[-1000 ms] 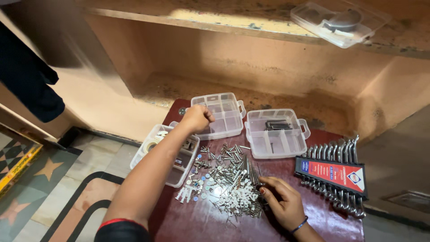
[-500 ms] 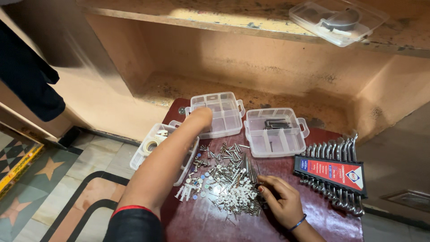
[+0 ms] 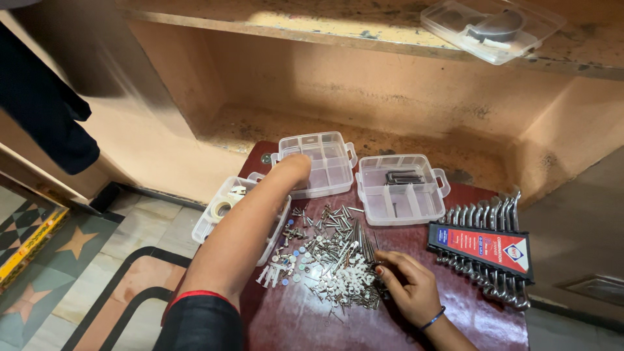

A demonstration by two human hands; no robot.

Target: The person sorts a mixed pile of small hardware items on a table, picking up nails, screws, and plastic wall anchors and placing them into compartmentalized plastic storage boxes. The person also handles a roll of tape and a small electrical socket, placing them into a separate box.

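The right hand [image 3: 408, 287] rests curled, its fingertips [image 3: 383, 266] touching the pile of screws and nails [image 3: 338, 257] just left of them; the left hand [image 3: 294, 168] reaches over the clear compartment box [image 3: 325, 162], grip hidden

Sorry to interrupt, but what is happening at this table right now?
A person is working over a heap of screws and nails on a dark red table. The left hand reaches into a clear divided box, while the right hand rests at the heap's edge. Another clear box and a set of spanners lie alongside.
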